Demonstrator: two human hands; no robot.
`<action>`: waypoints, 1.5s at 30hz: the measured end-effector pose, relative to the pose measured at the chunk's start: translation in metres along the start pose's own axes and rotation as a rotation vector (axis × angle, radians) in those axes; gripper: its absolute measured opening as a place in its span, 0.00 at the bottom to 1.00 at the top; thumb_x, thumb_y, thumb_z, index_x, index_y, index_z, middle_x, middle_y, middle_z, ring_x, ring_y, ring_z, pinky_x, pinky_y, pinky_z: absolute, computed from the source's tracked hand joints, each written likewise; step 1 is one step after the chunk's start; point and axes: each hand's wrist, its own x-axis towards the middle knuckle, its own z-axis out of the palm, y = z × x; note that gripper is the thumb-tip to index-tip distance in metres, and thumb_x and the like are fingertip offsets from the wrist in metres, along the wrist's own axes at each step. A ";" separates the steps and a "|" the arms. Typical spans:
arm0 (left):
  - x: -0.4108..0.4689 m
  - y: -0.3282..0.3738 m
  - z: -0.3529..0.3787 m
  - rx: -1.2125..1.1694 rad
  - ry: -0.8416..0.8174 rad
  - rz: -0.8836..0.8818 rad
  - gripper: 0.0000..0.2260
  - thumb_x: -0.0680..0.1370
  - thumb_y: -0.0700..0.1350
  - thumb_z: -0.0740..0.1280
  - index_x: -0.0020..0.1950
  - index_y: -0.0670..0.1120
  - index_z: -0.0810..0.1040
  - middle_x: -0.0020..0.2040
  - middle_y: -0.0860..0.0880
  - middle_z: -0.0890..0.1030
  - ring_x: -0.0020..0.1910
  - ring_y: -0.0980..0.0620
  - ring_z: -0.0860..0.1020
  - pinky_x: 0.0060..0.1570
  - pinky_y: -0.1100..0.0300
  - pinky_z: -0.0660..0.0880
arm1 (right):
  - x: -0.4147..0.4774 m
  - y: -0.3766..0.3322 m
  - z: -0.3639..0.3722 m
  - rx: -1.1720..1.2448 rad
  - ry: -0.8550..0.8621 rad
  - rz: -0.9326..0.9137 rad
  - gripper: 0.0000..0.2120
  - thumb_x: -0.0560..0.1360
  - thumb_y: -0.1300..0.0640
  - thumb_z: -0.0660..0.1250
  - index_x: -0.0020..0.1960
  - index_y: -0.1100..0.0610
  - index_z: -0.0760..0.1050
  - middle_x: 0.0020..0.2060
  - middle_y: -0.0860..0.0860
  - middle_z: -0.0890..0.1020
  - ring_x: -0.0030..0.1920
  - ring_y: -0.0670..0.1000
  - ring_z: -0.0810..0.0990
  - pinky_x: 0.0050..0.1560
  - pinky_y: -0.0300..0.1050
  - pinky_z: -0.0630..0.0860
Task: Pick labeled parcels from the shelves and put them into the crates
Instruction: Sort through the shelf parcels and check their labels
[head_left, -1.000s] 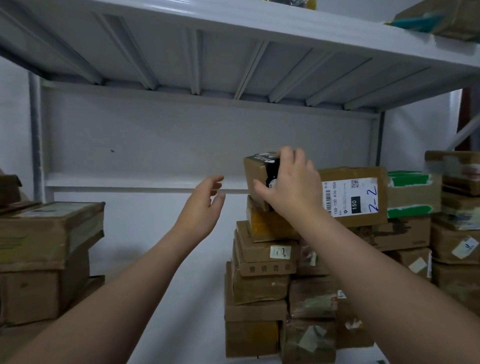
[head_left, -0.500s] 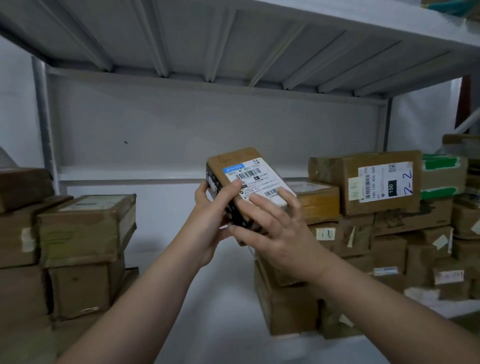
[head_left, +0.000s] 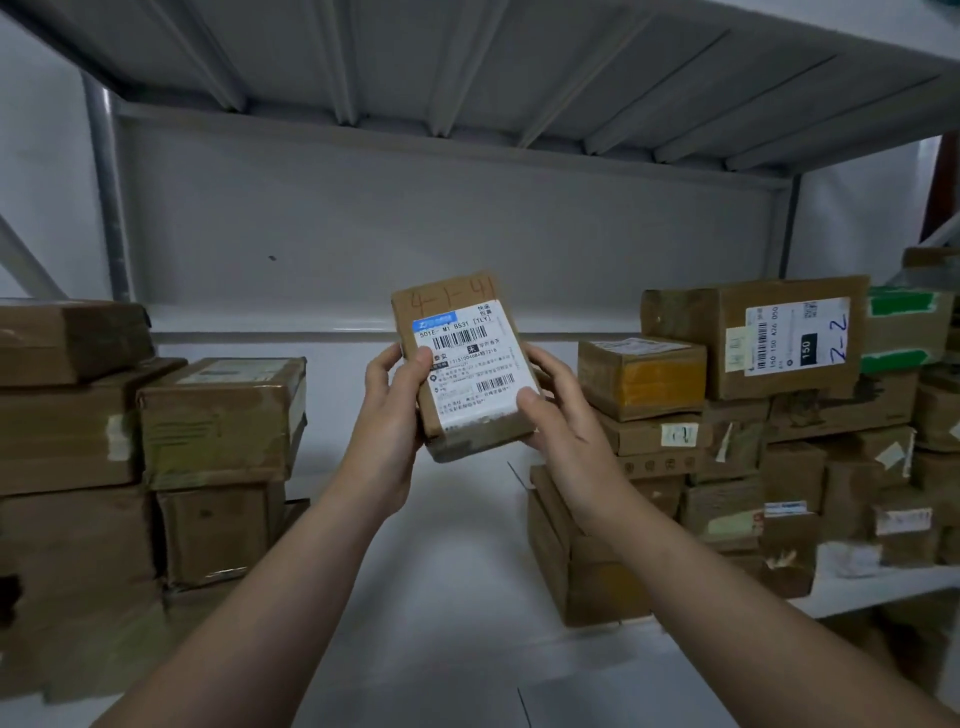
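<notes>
Obs., near to far; all positions given against the 2-2 box (head_left: 753, 332).

- Left hand (head_left: 392, 410) and right hand (head_left: 558, 421): both clamped on the parcel (head_left: 447, 296), thumbs on its front face, fingers wrapped behind. A second ago only the right hand held it and the left was open in mid-air.
- The parcel was then on top of the stack just left of the 2-2 box. It is now lifted clear, well left of that box and nearer the camera, touching no other carton.
- It has gone from tilted to near upright, with the shipping label (head_left: 470, 374) turned square to the view.
- Judgement: pick done, label check in hand; carrying it to a crate is still to come.
- Yellow-taped box (head_left: 641, 374), just left of and lower than the 2-2 box, is now uncovered.
- Left stack (head_left: 223, 415), far left of the 2-2 box across bare shelf (head_left: 415, 571): not touched.

Hidden or unclear:
- No crate in view.
- Handwriting on the parcel top is faint, perhaps "4-1-41".
- Small print on the label is not legible.
- Fingers behind the parcel are unseen.
- Cartons right of the 2-2 box are cut off by the frame edge.
- Low light blurs the lower boxes.
</notes>
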 end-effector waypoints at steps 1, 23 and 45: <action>0.000 0.001 -0.001 0.042 -0.028 -0.034 0.17 0.79 0.58 0.59 0.65 0.52 0.70 0.54 0.52 0.83 0.52 0.54 0.82 0.52 0.54 0.77 | 0.001 -0.001 0.001 0.004 0.027 0.011 0.15 0.73 0.43 0.61 0.59 0.32 0.67 0.60 0.41 0.75 0.62 0.44 0.74 0.60 0.48 0.76; -0.114 -0.118 -0.111 1.077 0.070 0.078 0.20 0.78 0.43 0.66 0.70 0.48 0.70 0.68 0.51 0.65 0.51 0.65 0.70 0.54 0.68 0.70 | -0.093 0.134 0.112 0.062 0.052 0.343 0.12 0.81 0.55 0.58 0.64 0.46 0.70 0.61 0.52 0.76 0.58 0.48 0.78 0.55 0.43 0.79; -0.094 -0.117 -0.197 1.771 -0.005 0.246 0.23 0.65 0.45 0.76 0.59 0.44 0.79 0.58 0.40 0.78 0.53 0.38 0.77 0.44 0.47 0.75 | -0.066 0.172 0.166 -0.953 -0.297 0.199 0.30 0.74 0.49 0.64 0.74 0.51 0.60 0.60 0.54 0.74 0.56 0.56 0.75 0.58 0.50 0.68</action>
